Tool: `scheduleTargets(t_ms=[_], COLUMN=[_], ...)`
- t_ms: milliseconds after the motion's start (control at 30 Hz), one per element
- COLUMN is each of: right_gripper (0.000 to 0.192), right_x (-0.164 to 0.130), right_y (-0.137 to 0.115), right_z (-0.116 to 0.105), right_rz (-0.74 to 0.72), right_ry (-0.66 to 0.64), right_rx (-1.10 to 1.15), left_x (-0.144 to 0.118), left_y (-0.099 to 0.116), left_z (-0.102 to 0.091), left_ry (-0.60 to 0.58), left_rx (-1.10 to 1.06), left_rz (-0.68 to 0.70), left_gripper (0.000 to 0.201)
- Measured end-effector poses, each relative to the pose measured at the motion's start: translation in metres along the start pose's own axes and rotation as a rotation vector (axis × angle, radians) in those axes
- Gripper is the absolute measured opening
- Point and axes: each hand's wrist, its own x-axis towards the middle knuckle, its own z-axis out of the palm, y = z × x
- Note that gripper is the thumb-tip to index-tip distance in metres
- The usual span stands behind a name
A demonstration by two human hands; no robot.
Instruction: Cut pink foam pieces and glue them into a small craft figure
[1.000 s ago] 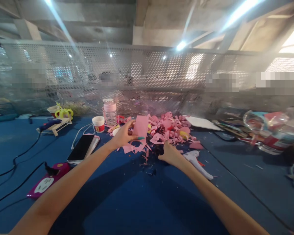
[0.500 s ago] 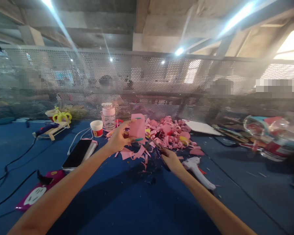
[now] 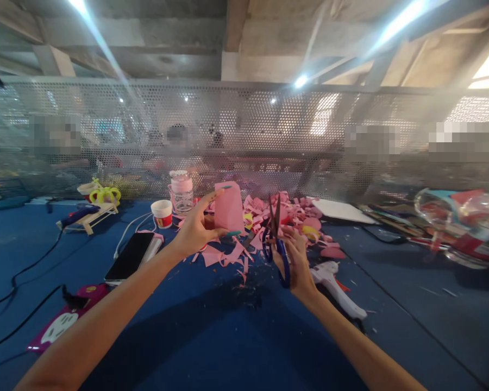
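Observation:
My left hand point(image 3: 195, 231) holds a pink rectangular sheet point(image 3: 229, 207) upright above the blue table. My right hand point(image 3: 296, 262) grips blue-handled scissors point(image 3: 277, 239), blades pointing up and slightly apart, just right of the sheet. Behind both hands lies a heap of pink offcuts point(image 3: 285, 217) with a few yellow bits.
A white glue gun point(image 3: 336, 288) lies right of my right hand. A phone point(image 3: 131, 256), a small white cup point(image 3: 162, 212), a pink-lidded jar point(image 3: 181, 191), a pink power strip point(image 3: 65, 320) with cables and a wooden stand point(image 3: 87, 216) sit left. A perforated metal screen point(image 3: 248, 136) bounds the back. Clutter lies far right.
My right hand has picked the scissors up off the table and raised them beside the pink sheet. My left hand keeps the sheet up, slightly higher.

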Motion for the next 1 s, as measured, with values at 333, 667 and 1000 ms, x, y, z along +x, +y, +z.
scheduleTargets(t_ms=[333,667,1000], right_gripper=[0.039,0.019,0.032], right_x=[-0.005,-0.008,-0.011], right_y=[0.022,0.011,0.008], right_z=[0.014,0.007,0.005], right_rz=[0.399,0.184,0.32], right_ry=[-0.176,-0.189,-0.204], right_rx=[0.396,-0.033,0.299], left_x=[0.0,0.001,0.003], left_y=[-0.003,-0.005,-0.005], left_z=[0.0,-0.001,0.0], left_ry=[-0.003,0.03,0.152], left_rx=[-0.025,-0.023,0.125], left_rz=[0.008,0.034,0.093], left_gripper=[0.09,0.09,0.061])
